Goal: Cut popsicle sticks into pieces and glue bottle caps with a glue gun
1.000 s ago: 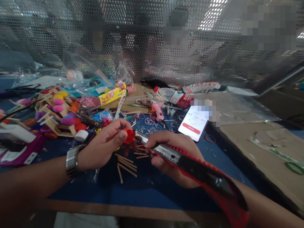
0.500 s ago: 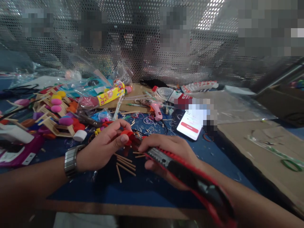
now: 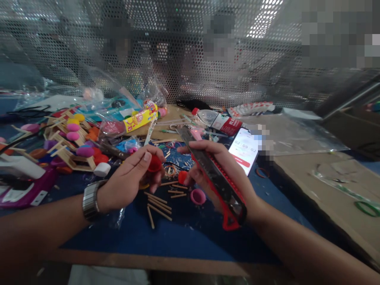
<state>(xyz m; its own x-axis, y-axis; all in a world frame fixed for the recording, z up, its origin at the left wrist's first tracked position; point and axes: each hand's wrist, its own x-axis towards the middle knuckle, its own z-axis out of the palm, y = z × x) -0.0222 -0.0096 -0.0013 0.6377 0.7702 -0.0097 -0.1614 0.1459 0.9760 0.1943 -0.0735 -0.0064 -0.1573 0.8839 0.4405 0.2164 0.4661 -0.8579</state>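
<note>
My left hand (image 3: 121, 184), with a metal-banded watch on the wrist, is closed on a small red cap (image 3: 154, 163), its hollow side facing me. To the right, my right hand (image 3: 230, 164) grips a red and black utility knife (image 3: 218, 180). The knife's tip points up and away from me, apart from the cap. Below the hands lie several short wooden sticks (image 3: 159, 206) and a pink cap (image 3: 198, 196). Near my right fingertips is another small red piece (image 3: 182, 177); whether they touch it I cannot tell.
A lit phone (image 3: 244, 149) and a plastic bottle (image 3: 225, 123) lie beyond my right hand. Wooden stick frames with coloured clay lumps (image 3: 77, 152) crowd the left, beside a purple and white device (image 3: 29, 190). Cardboard (image 3: 335, 190) covers the right side. A perforated metal panel (image 3: 184, 51) stands behind.
The knife has come away from the red cap and swung upright in my right hand. My left hand has turned the cap's opening towards me. The pink cap now shows on the table.
</note>
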